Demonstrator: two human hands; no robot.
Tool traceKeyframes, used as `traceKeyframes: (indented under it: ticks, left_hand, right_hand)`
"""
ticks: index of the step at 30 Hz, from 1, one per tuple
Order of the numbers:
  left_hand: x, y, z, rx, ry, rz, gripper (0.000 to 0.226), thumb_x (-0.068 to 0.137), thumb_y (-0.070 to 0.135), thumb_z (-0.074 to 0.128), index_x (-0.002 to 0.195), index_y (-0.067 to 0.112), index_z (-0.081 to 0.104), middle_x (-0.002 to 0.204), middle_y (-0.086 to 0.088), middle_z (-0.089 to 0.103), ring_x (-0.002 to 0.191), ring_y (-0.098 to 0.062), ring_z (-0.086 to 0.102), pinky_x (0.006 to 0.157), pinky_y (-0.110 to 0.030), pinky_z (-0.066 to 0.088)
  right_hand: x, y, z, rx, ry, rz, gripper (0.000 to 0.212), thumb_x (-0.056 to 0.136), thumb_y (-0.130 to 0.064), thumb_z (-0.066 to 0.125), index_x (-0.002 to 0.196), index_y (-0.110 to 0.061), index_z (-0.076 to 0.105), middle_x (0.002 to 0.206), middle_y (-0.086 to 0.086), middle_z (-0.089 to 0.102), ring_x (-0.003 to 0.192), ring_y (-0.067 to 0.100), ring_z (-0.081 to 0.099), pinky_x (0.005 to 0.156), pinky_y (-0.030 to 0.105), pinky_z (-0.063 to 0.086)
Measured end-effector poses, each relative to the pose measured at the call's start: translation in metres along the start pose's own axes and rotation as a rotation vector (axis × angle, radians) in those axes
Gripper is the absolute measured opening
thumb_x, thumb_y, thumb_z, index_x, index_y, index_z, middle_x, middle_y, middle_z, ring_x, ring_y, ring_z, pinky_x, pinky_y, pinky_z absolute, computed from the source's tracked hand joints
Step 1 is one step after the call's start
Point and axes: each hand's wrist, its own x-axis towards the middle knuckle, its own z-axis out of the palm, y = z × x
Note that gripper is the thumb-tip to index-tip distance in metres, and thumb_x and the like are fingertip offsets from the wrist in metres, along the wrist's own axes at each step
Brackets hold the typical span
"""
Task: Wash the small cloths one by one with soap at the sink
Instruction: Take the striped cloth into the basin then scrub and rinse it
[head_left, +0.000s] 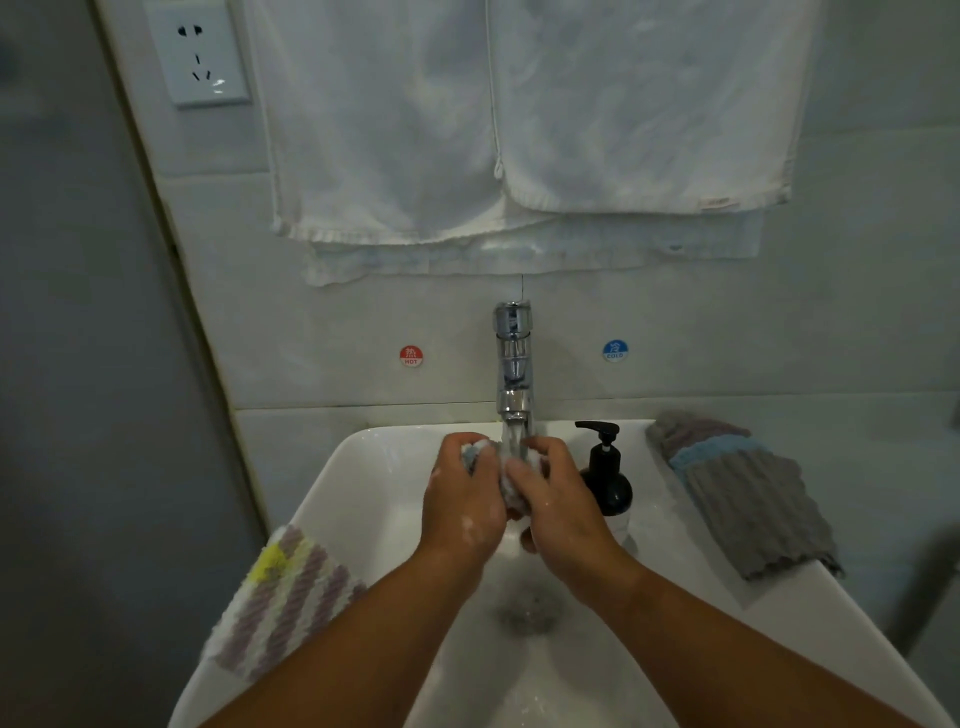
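Note:
My left hand (462, 499) and my right hand (558, 499) both grip one small pale cloth (506, 480) bunched between them, right under the chrome tap (513, 364), from which water runs. Soap foam dots both hands. All this happens over the white sink (363, 467). A black soap pump bottle (607, 475) stands just right of my right hand on the sink's back rim. A stack of folded cloths (748, 493), grey, blue and mauve, lies on the right rim. A striped purple, white and yellow cloth (283, 597) hangs over the left rim.
White towels (519, 130) hang on the tiled wall above the tap. A wall socket (200, 52) sits at the upper left. Hot (411, 356) and cold (615, 351) stickers flank the tap. The drain (530, 608) lies below my hands.

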Motion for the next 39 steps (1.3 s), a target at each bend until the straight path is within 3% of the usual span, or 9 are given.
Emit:
traceKeyframes:
  ticks: [5, 11, 14, 17, 20, 23, 29, 33, 39]
  left_hand:
    - [-0.002, 0.013, -0.002, -0.238, -0.156, -0.225, 0.021, 0.107, 0.032, 0.046, 0.113, 0.023, 0.064, 0.111, -0.008, 0.069, 0.100, -0.024, 0.068, 0.077, -0.031, 0.061]
    - [-0.008, -0.009, 0.014, 0.112, -0.112, 0.016, 0.025, 0.109, 0.039, 0.036, 0.122, 0.028, 0.053, 0.107, 0.002, 0.066, 0.096, -0.012, 0.066, 0.086, -0.032, 0.060]
    - [-0.010, -0.011, 0.012, 0.246, -0.074, 0.090, 0.032, 0.109, 0.043, 0.031, 0.116, 0.020, 0.053, 0.098, 0.003, 0.064, 0.087, -0.007, 0.062, 0.069, -0.013, 0.049]
    - [-0.011, -0.010, 0.011, 0.349, -0.055, 0.104, 0.036, 0.108, 0.042, 0.028, 0.115, 0.020, 0.056, 0.097, 0.007, 0.062, 0.085, -0.007, 0.060, 0.062, -0.002, 0.039]
    - [-0.011, -0.008, 0.007, 0.582, -0.130, 0.186, 0.037, 0.109, 0.033, 0.032, 0.133, 0.017, 0.055, 0.124, 0.000, 0.062, 0.101, -0.005, 0.053, 0.079, 0.000, 0.037]
    - [-0.015, -0.001, 0.008, 0.673, -0.114, 0.204, 0.042, 0.109, 0.033, 0.029, 0.137, 0.015, 0.056, 0.131, -0.003, 0.062, 0.115, -0.014, 0.059, 0.104, -0.020, 0.043]
    - [-0.009, -0.010, 0.006, 0.175, -0.050, -0.011, 0.041, 0.107, 0.050, 0.031, 0.097, 0.030, 0.066, 0.105, 0.000, 0.072, 0.096, -0.017, 0.068, 0.092, -0.039, 0.059]
    - [-0.006, -0.010, -0.002, -0.048, -0.142, -0.103, 0.014, 0.108, 0.030, 0.047, 0.117, 0.031, 0.057, 0.112, -0.001, 0.066, 0.098, -0.016, 0.067, 0.069, -0.026, 0.062]
    - [-0.010, -0.018, 0.001, 0.197, -0.114, 0.063, 0.030, 0.109, 0.039, 0.032, 0.114, 0.020, 0.055, 0.101, 0.000, 0.065, 0.088, -0.009, 0.064, 0.065, -0.009, 0.049]
  right_hand:
    - [0.005, 0.005, -0.005, -0.035, 0.053, -0.042, 0.026, 0.104, -0.035, 0.053, 0.129, -0.038, 0.050, 0.122, -0.002, 0.063, 0.109, 0.014, 0.064, 0.077, 0.023, 0.057]
    - [0.007, 0.009, -0.004, -0.092, 0.106, -0.085, 0.023, 0.106, -0.039, 0.045, 0.119, -0.025, 0.059, 0.101, -0.006, 0.069, 0.094, 0.009, 0.069, 0.076, 0.022, 0.058]
    - [0.009, 0.011, -0.002, -0.174, 0.121, -0.073, 0.026, 0.108, -0.039, 0.040, 0.105, -0.024, 0.061, 0.093, -0.004, 0.069, 0.086, 0.008, 0.068, 0.078, 0.028, 0.058]
    - [0.014, 0.014, -0.001, -0.325, 0.095, -0.084, 0.027, 0.108, -0.030, 0.043, 0.087, -0.029, 0.059, 0.084, -0.010, 0.064, 0.079, 0.007, 0.064, 0.067, 0.013, 0.048]
    - [0.020, 0.015, -0.001, -0.523, 0.038, -0.085, 0.029, 0.108, -0.023, 0.045, 0.082, -0.033, 0.053, 0.078, -0.017, 0.055, 0.071, 0.001, 0.059, 0.063, 0.003, 0.042]
    - [0.017, 0.007, -0.001, -0.589, 0.066, -0.090, 0.038, 0.110, -0.028, 0.040, 0.074, -0.033, 0.052, 0.071, -0.016, 0.054, 0.063, -0.009, 0.058, 0.058, 0.003, 0.041]
    - [0.003, 0.008, 0.003, -0.224, 0.086, -0.057, 0.039, 0.105, -0.052, 0.037, 0.095, -0.027, 0.065, 0.090, -0.002, 0.071, 0.087, 0.012, 0.070, 0.078, 0.033, 0.059]
    - [0.003, 0.004, -0.002, -0.111, -0.019, -0.021, 0.014, 0.105, -0.038, 0.050, 0.117, -0.033, 0.054, 0.110, -0.001, 0.066, 0.102, 0.017, 0.067, 0.070, 0.023, 0.052]
    - [0.001, 0.009, 0.001, -0.155, 0.006, -0.095, 0.013, 0.107, -0.035, 0.045, 0.105, -0.030, 0.057, 0.100, 0.000, 0.068, 0.096, 0.014, 0.069, 0.084, 0.035, 0.061]
